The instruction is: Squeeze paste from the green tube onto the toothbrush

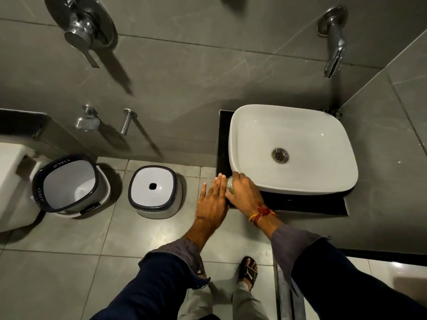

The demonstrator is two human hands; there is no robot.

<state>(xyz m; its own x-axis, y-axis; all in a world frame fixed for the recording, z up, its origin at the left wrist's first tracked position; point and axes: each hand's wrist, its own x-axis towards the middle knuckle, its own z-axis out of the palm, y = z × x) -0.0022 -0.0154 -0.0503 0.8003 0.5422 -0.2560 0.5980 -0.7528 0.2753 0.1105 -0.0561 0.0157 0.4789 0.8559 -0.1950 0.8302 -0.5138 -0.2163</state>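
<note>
My right hand [242, 192] rests on the black counter [300, 203] at the front left corner of the white basin [293, 148]. Its fingers are curled over a small pale green thing [230, 184], most likely the green tube, which is mostly hidden under the hand. My left hand [212, 202] lies flat just left of it, fingers straight and together, touching the counter's left edge and holding nothing. No toothbrush shows anywhere in the head view.
A wall tap [335, 42] hangs above the basin. On the floor to the left stand a white stool with a dark rim [154, 190] and a bucket [69, 183]. A mixer handle [80, 31] and a soap dish [86, 122] are on the wall.
</note>
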